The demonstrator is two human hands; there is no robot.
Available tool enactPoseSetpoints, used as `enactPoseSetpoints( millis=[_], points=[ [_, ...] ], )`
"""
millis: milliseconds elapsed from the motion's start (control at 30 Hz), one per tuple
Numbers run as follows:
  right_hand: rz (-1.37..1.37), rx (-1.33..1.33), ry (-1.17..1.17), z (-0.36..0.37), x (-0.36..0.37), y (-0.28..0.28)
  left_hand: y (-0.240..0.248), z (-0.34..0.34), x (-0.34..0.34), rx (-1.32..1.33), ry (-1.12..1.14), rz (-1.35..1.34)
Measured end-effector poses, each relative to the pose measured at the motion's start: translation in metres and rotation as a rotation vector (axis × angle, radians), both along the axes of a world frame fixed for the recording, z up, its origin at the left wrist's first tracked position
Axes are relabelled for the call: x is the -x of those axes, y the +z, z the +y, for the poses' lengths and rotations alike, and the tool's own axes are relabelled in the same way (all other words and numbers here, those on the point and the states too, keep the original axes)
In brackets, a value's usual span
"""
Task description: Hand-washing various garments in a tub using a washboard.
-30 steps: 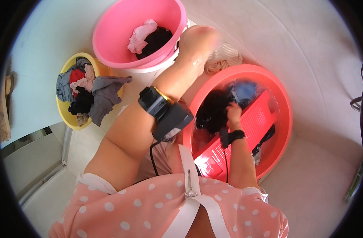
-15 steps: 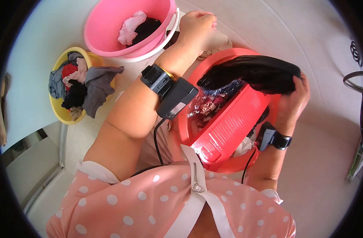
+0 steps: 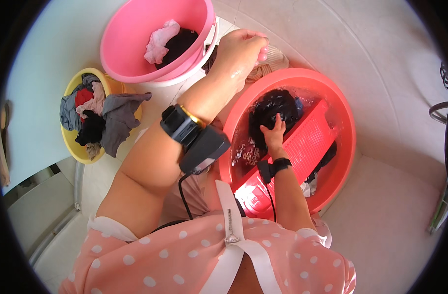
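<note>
My right hand (image 3: pixel 274 134) reaches into a red basin (image 3: pixel 350 142) with its fingers spread apart, resting against a dark, bunched, wet cloth (image 3: pixel 273 105). The cloth lies in the water left of a ribbed red washboard (image 3: pixel 307 139), which slants across the basin. Patterned cloth (image 3: pixel 250 154) shows beneath the dark one. Beyond the basin's left rim my left hand (image 3: pixel 239 51) is raised, its fingers curled closed. The inside of that hand is hidden, so I cannot see whether anything is in it.
A pink bucket (image 3: pixel 111 54) with pink and black cloths stands at the far left. Nearer, a yellow basin (image 3: pixel 70 142) holds several garments, a grey one (image 3: pixel 123 120) hanging over its edge. Striped cloth (image 3: pixel 270 63) lies behind the red basin. A chair (image 3: pixel 43 210) stands at left.
My right hand has moved left and down from the basin's right side, bringing the stretched black cloth into the water and releasing its grip. My left hand stays raised and closed.
</note>
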State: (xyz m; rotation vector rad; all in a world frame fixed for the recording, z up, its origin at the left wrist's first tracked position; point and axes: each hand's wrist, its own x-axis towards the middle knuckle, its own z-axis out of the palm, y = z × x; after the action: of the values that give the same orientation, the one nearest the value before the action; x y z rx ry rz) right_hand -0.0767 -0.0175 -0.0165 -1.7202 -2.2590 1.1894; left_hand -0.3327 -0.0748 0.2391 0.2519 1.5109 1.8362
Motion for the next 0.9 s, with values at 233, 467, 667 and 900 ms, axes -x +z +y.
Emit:
enactPoseSetpoints(
  millis=[233, 467, 667, 900],
  points=[
    [-0.532, 0.279, 0.415, -0.014, 0.049, -0.011, -0.004, 0.006, -0.003, 0.003, -0.059, -0.019],
    [-0.501, 0.458, 0.712, 0.038, 0.040, -0.038, -0.006, 0.014, -0.009, 0.027, -0.128, -0.043],
    [-0.627, 0.125, 0.771, -0.004, 0.027, -0.038, -0.013, 0.021, -0.012, 0.047, -0.144, -0.054],
    [0.262, 0.198, 0.102, 0.035, 0.000, 0.036, -0.097, 0.031, -0.020, 0.289, -0.215, 0.355]
  ],
)
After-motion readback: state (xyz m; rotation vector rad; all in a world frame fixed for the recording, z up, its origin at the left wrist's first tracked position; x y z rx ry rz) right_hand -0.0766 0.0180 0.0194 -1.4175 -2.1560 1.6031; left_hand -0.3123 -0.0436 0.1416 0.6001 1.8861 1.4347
